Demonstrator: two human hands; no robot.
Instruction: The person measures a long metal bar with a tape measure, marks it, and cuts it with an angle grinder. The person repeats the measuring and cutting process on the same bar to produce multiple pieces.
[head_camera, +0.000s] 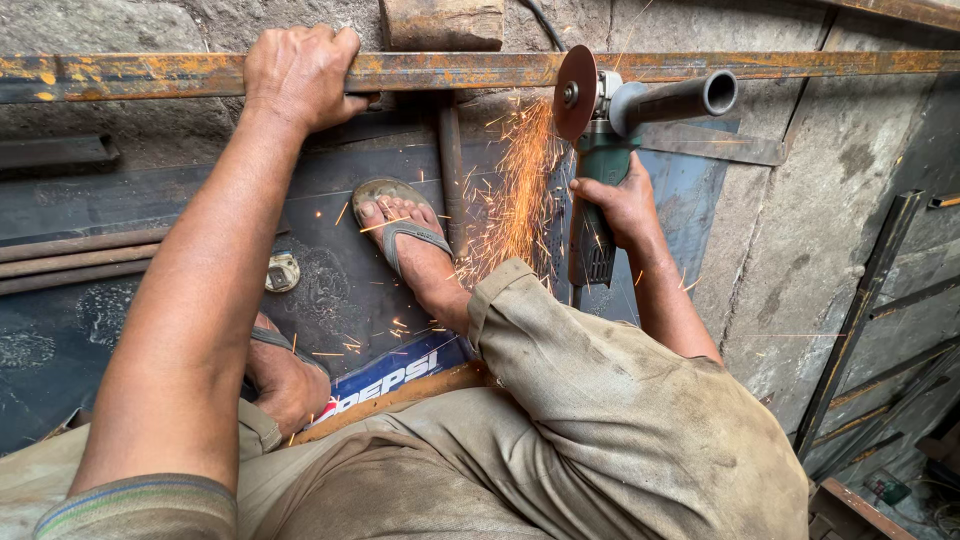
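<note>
This is a rough metalworking shop. An angle grinder (598, 150) throws orange sparks (515, 190) off a long rusty steel bar (460, 70). Below that bar lie dark steel sheets (330, 270) on the floor; right of it, metal frames (870, 310) lean against a bare concrete wall (800, 230).

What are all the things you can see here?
rusty steel bar: one, orange-brown, across the top
angle grinder: one, green and grey, disc on the bar
sparks: many, orange, below the disc
round pipes: three, rusty, left
metal sheet: one, dark, underfoot
sandals: two, grey, on the feet
left hand: grips the bar
right hand: holds the grinder
</note>
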